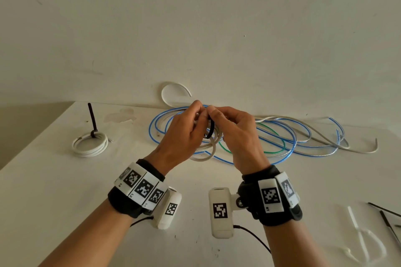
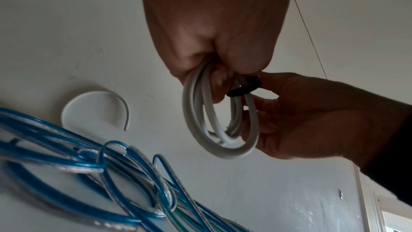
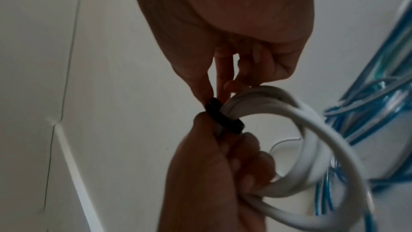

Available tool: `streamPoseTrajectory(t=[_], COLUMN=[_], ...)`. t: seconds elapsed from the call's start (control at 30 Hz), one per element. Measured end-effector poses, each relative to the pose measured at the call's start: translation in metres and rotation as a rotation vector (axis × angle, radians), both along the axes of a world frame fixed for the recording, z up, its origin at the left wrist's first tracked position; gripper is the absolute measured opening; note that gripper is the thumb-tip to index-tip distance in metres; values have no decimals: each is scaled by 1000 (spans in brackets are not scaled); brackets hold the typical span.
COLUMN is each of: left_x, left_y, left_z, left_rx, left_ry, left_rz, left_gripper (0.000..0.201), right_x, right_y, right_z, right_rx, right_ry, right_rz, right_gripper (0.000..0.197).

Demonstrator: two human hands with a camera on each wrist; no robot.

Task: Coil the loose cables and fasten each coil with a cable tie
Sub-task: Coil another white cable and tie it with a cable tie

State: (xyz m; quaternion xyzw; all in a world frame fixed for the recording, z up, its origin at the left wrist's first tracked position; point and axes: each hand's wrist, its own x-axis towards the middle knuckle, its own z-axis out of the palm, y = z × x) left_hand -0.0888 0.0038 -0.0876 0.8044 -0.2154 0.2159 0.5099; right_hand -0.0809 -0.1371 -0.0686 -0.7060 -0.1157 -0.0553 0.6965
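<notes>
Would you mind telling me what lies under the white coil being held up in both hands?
Under the white coil, blue cables and a green cable sprawl on the table. The hands hide whatever lies directly beneath.

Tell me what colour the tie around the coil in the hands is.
Black. The cable tie wraps the white coil; the right wrist view shows it best.

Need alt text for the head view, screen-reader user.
Both hands, left hand and right hand, hold a white cable coil above a table, working a black cable tie around it. Loose blue cables lie behind; a tied white coil sits far left.
</notes>
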Motion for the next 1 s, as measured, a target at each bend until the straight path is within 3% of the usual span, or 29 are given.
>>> streamPoseTrajectory(t=[0.13, 0.3, 0.57, 0.8, 1.0], left_x=[-1, -8, -9, -10, -10], left_y=[-2, -11, -22, -29, -21], left_z=[-1, -2, 4, 2, 4], left_rx=[-12, 2, -77, -81, -175], left_ry=[36, 79, 40, 82, 183], left_rz=[-71, -145, -109, -114, -43], left_gripper=[22, 25, 34, 37, 34], right_x=[2, 15, 16, 18, 17], right_y=[-8, -19, -20, -24, -26], right_z=[3, -3, -1, -2, 2], right_rx=[102, 113, 149, 179, 158], right_ry=[74, -3, -65, -50, 31], right_rz=[24, -197, -306, -299, -121], right_gripper=[23, 18, 18, 20, 33])
